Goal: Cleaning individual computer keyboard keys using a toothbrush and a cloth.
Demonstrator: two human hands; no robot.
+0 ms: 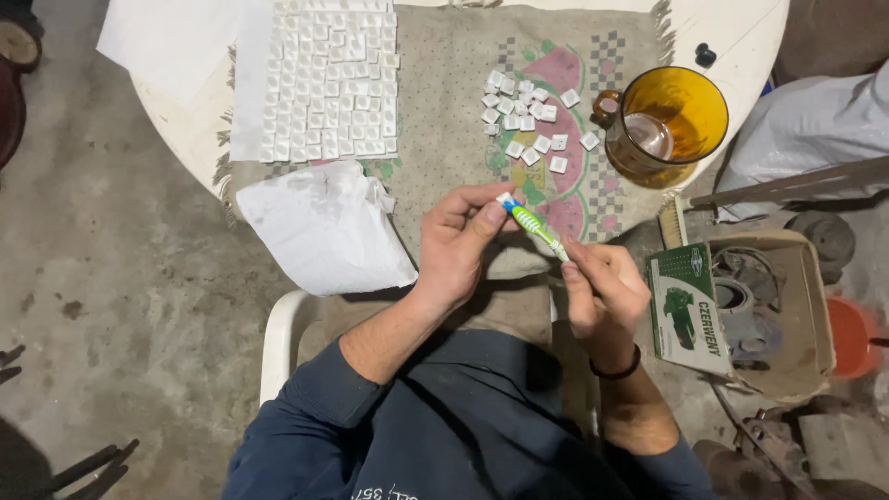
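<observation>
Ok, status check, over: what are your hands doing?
Left hand pinches small white tile. Right hand holds green toothbrush, bristles on it. Nothing blocking.

Stained grey concrete floor (120, 278); round white bench (741, 28) under fringed patterned mat (444, 102); white plastic chair (278, 333); dim light.

A round white table (741, 28) carries a fringed patterned mat (444, 139). On the mat, left of the amber glass mug (669, 125), lie loose white tiles (532, 120), a tile grid (329, 79) and crumpled white paper (324, 227).
</observation>
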